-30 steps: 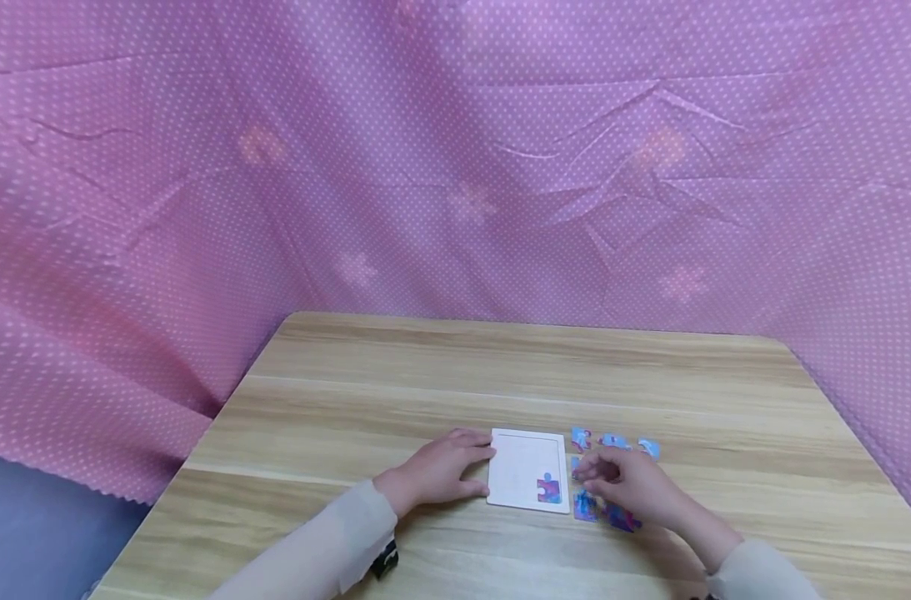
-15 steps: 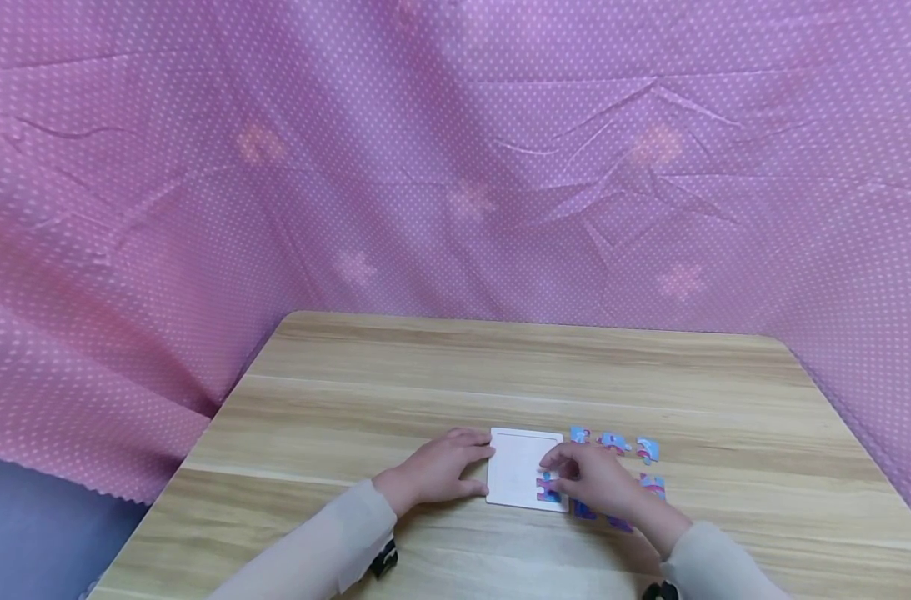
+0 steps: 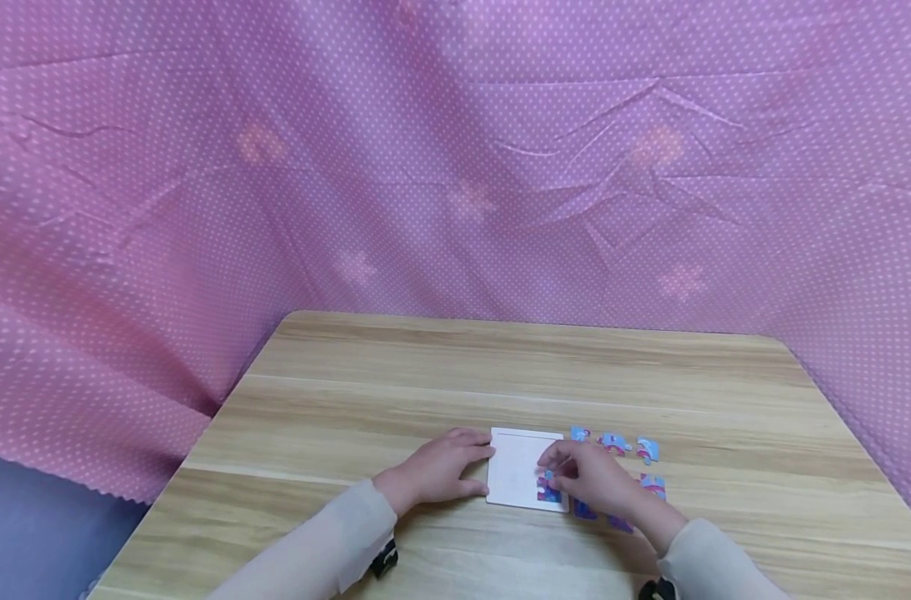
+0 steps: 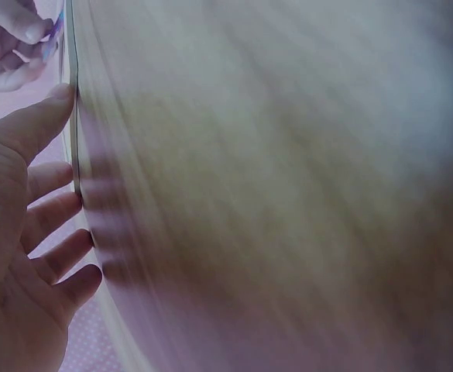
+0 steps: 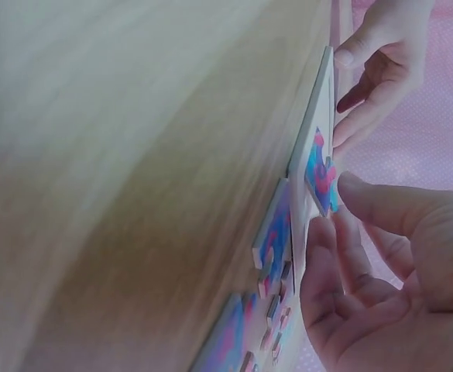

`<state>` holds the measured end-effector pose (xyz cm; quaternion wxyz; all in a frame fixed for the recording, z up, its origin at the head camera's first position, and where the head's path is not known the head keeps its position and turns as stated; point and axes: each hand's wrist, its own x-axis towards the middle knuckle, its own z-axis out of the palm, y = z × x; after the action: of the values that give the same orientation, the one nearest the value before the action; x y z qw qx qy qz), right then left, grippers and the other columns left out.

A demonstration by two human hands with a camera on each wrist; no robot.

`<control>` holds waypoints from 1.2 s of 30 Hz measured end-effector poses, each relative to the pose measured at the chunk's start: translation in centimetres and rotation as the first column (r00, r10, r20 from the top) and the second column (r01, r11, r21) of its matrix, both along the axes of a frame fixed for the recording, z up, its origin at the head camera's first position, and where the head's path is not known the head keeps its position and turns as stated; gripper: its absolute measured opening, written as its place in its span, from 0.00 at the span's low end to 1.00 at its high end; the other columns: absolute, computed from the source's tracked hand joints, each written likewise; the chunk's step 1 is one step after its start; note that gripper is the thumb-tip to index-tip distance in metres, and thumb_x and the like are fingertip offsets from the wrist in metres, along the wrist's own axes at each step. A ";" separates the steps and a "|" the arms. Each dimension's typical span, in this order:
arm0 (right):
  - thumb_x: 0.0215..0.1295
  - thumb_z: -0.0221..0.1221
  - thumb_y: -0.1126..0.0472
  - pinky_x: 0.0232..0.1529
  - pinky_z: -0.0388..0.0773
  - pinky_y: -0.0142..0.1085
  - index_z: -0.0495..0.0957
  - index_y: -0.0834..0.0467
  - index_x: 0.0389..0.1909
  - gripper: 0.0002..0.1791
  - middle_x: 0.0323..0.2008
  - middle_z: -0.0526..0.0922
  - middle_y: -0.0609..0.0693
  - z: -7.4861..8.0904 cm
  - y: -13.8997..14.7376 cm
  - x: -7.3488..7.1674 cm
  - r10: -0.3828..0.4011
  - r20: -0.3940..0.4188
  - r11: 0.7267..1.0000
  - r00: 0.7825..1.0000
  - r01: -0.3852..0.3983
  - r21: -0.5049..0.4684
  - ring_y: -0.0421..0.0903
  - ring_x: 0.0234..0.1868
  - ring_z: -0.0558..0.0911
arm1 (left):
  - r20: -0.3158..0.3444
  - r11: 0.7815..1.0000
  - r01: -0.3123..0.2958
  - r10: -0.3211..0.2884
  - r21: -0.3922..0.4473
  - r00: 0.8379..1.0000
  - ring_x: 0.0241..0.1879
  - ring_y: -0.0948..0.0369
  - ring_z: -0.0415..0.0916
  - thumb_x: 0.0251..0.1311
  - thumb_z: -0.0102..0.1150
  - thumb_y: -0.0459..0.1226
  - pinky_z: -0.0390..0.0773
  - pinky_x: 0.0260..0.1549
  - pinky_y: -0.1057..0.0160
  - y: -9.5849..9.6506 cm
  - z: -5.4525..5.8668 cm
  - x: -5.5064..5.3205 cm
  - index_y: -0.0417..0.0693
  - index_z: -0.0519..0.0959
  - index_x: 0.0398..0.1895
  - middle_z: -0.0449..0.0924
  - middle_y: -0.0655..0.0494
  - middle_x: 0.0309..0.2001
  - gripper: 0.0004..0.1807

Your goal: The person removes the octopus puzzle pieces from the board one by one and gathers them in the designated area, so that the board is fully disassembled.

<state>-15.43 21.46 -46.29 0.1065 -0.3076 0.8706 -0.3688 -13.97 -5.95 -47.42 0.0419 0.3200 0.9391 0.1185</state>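
A white square puzzle board [image 3: 511,467] lies on the wooden table, with one blue and purple puzzle piece [image 3: 549,493] in its near right corner. My left hand [image 3: 442,471] rests along the board's left edge, its fairly straight fingertips and thumb touching the side. Over the right part of the board, my right hand [image 3: 593,479] pinches another small jigsaw piece [image 5: 334,186] between thumb and fingers. That piece overlaps the corner piece in the right wrist view and is mostly hidden by the fingers in the head view.
Several loose jigsaw pieces lie right of the board, among them a blue and red one [image 3: 613,443], a pale blue one [image 3: 648,450] and one [image 3: 653,485] beside the right wrist. Others are partly hidden under the right hand. A pink dotted curtain [image 3: 455,167] hangs behind the table [image 3: 395,375].
My right hand has moved left from the loose pieces to the board, carrying a jigsaw piece, and has barely shifted in the last half second. My left hand has stayed put.
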 end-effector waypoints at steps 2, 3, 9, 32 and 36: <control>0.57 0.63 0.71 0.39 0.80 0.37 0.79 0.54 0.39 0.11 0.35 0.80 0.44 0.2 0.0 -0.1 -0.001 0.009 1.000 1.000 0.001 -0.008 0.43 0.36 0.80 | 0.003 1.000 -0.002 0.002 -0.001 1.000 0.66 0.57 0.59 0.59 0.60 0.54 0.59 0.64 0.61 0.0 0.1 0.0 0.47 0.73 0.63 0.65 0.55 0.67 0.32; 0.57 0.62 0.71 0.39 0.80 0.36 0.80 0.54 0.38 0.11 0.35 0.80 0.44 0.2 0.0 -0.1 -0.002 0.012 1.000 1.000 0.003 -0.008 0.43 0.36 0.80 | 0.004 1.000 -0.003 0.003 -0.002 1.000 0.66 0.57 0.59 0.59 0.60 0.54 0.59 0.64 0.61 0.0 0.1 0.0 0.47 0.73 0.63 0.65 0.55 0.67 0.32; 0.58 0.63 0.69 0.36 0.77 0.30 0.82 0.52 0.36 0.09 0.30 0.79 0.39 0.5 0.2 0.0 -0.004 0.009 1.000 1.000 0.004 0.019 0.39 0.32 0.78 | 0.003 1.000 -0.004 0.004 0.000 1.000 0.66 0.57 0.59 0.59 0.60 0.54 0.59 0.64 0.60 0.1 0.2 0.0 0.47 0.73 0.63 0.65 0.55 0.67 0.32; 0.62 0.61 0.65 0.35 0.80 0.33 0.81 0.59 0.42 0.08 0.34 0.80 0.48 1.5 5.7 -0.6 -0.001 0.130 0.995 0.992 0.014 -0.102 0.44 0.34 0.80 | 0.010 1.000 -0.003 0.003 -0.002 1.000 0.66 0.56 0.59 0.60 0.59 0.54 0.60 0.64 0.59 0.2 0.4 0.1 0.48 0.73 0.63 0.65 0.55 0.67 0.32; 0.62 0.61 0.64 0.32 0.81 0.35 0.80 0.62 0.43 0.09 0.34 0.79 0.50 1.6 7.3 -0.5 -0.014 0.169 0.993 0.985 0.035 -0.116 0.44 0.33 0.80 | 0.006 1.000 0.003 -0.003 0.000 1.000 0.66 0.56 0.59 0.60 0.59 0.54 0.61 0.63 0.59 0.1 0.4 0.1 0.47 0.73 0.63 0.65 0.55 0.67 0.32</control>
<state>-15.90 28.80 -44.73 0.1565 -0.2705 0.8388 -0.4459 -13.89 -5.82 -47.04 0.0447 0.3210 0.9384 0.1196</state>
